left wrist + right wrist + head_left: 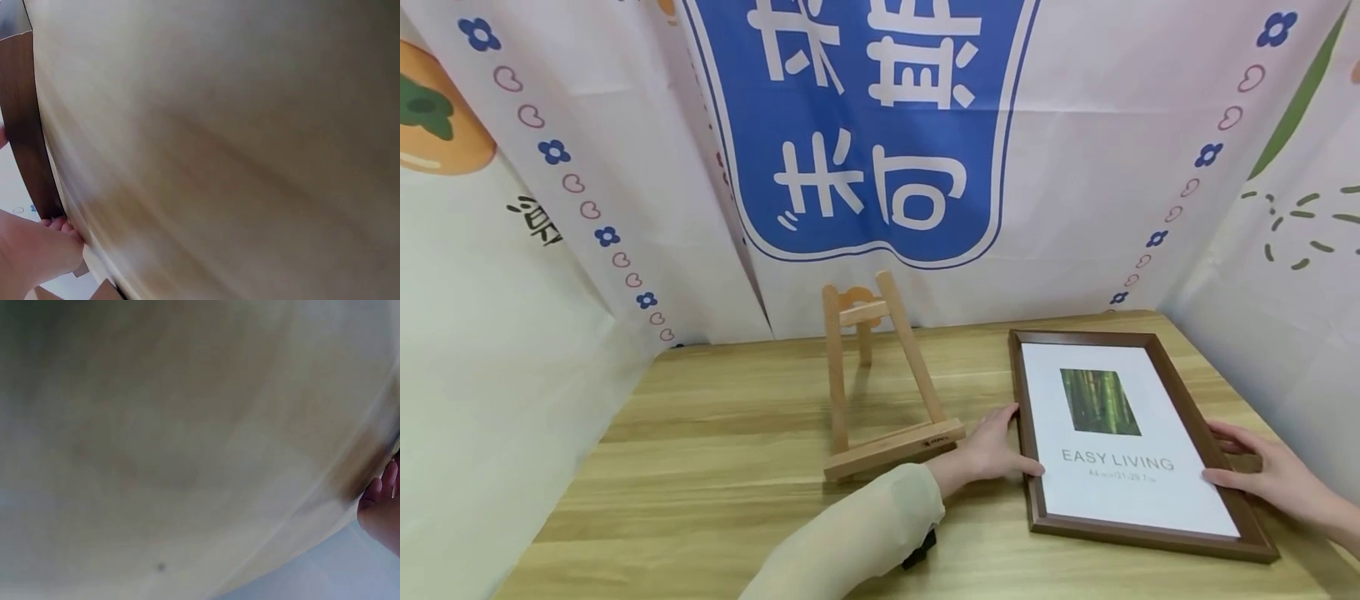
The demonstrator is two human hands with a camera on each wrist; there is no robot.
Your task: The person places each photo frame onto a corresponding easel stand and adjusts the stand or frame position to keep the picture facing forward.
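Observation:
A brown picture frame (1142, 534) lies on the table at the right in the head view, its white insert reading "EASY LIVING" above a bamboo photo. My left hand (988, 450) grips its left side, thumb over the front edge and fingers along the outer side. On the opposite side, my right hand (1273, 475) holds the right edge, thumb on top; its other fingertips are partly hidden by the frame. The left wrist view shows the frame's dark side (22, 125) beside the left fingers. In the right wrist view, the right hand (381, 509) appears at the far right.
A small wooden easel (891, 450) stands upright left of the frame, close to my left forearm. The wood-grain table (700, 467) ends at a printed cloth backdrop (1075, 208) behind and at both sides.

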